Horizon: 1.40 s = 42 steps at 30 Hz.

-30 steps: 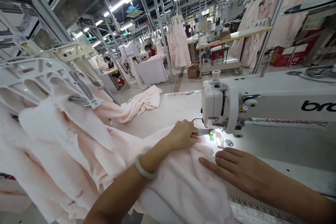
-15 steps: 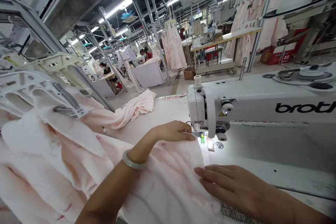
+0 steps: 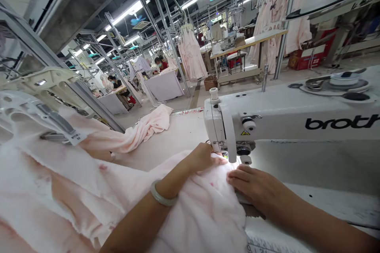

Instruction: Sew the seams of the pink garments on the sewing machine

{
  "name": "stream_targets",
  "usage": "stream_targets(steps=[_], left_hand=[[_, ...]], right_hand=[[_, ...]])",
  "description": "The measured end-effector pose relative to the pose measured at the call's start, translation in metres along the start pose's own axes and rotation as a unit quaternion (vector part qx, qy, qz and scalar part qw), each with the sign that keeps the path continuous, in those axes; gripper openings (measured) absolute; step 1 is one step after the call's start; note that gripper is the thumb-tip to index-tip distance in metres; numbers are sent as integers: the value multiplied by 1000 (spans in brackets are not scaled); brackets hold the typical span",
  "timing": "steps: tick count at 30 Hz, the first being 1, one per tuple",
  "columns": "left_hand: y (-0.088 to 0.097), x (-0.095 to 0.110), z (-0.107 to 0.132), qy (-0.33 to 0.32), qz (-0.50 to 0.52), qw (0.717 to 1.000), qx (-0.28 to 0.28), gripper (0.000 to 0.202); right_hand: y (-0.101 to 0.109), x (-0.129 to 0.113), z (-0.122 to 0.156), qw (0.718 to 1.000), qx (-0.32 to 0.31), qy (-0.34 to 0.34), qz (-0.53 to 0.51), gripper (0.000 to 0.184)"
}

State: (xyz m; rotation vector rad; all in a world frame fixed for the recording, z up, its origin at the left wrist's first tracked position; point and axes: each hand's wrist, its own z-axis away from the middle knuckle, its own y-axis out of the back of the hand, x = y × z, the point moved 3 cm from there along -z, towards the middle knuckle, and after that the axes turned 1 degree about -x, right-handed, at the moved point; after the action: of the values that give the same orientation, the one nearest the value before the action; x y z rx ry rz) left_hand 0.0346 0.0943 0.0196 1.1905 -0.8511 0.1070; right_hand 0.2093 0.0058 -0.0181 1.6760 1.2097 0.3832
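Note:
Pale pink plush fabric [image 3: 208,201] with small darker pink spots lies over the machine bed, its upper right corner under the lit needle area of a white sewing machine [image 3: 215,126]. My left hand [image 3: 204,158], a pale bangle on its wrist, is closed on the fabric just left of the presser foot; its fingertips are partly hidden. Close to the front of the needle area, my right hand [image 3: 249,182] has its fingers bent together on the fabric's right edge. The presser foot is mostly hidden behind the machine head and hands.
At left, more pink fabric hangs from a white clamp hanger [image 3: 38,110]. A bunched pink piece [image 3: 152,122] lies on the table behind my left hand. A printed ruler [image 3: 261,245] runs along the table's front. Farther back are people at machines and hanging pink garments [image 3: 191,53].
Both hands have moved to the needle area, bringing the fabric's corner with them. My right hand went from lying flat to bent fingers at the edge. The view has shifted slightly.

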Motion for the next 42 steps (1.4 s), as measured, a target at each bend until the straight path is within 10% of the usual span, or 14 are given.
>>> stream_targets(steps=[8,17,42], left_hand=[[-1,-1,45,6,21,999,-44,10],[-6,9,34,-10,-57,998,-27,11],[-16,23,28,58,-151,987,-26,23]], right_hand=[[-5,-26,5,994,6,106,16,28],[22,-22,-1,979,100,134,119,41],[7,-8,1,997,38,29,55,19]])
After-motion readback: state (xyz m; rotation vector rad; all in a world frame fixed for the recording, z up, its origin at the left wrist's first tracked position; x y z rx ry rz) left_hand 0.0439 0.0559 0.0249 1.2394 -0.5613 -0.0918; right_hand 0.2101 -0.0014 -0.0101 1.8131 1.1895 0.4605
